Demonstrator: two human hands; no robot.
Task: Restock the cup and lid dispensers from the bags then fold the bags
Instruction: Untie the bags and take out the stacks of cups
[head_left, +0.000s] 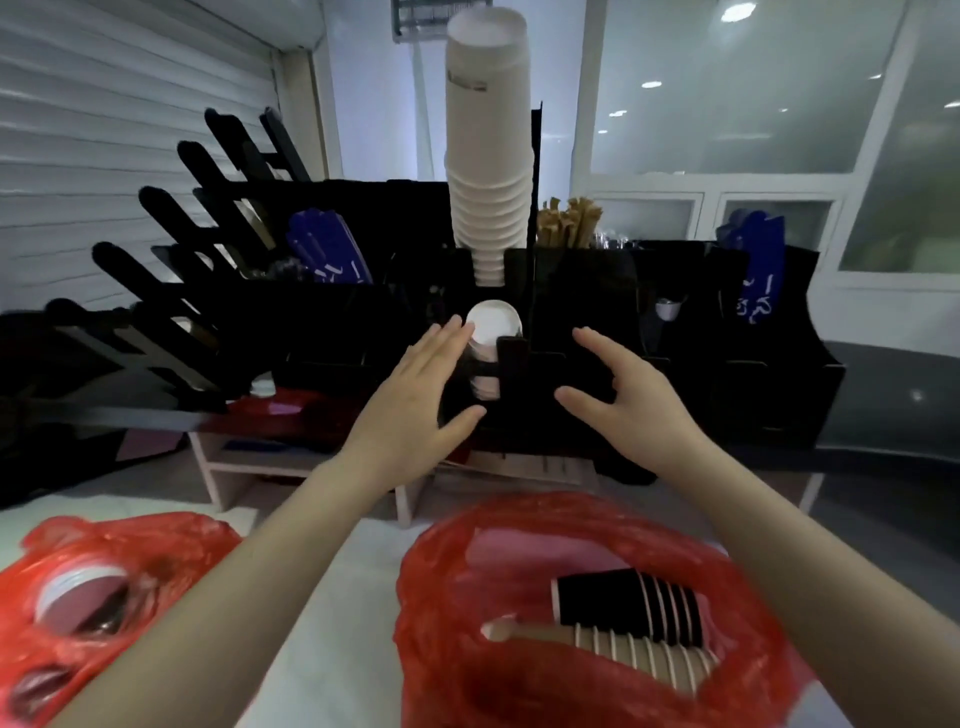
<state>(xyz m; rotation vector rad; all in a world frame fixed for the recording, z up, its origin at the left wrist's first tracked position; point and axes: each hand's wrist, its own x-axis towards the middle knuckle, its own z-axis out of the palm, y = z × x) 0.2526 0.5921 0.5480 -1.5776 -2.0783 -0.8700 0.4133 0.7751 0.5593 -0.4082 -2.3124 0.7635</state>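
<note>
My feed is dim and soft, round white ceiling lights (737, 11) glaring, black plastic dispenser rack (582, 306) lost in shadow, edges bowed.

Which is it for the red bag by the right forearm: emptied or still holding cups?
Still holding cups: the red bag gapes open, with a black cup stack and a pale cup stack lying sideways inside.

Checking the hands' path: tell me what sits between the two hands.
Head view: a post of the dispenser stands between the left hand and right hand, with a white lid stack beside the left fingertips.
</note>
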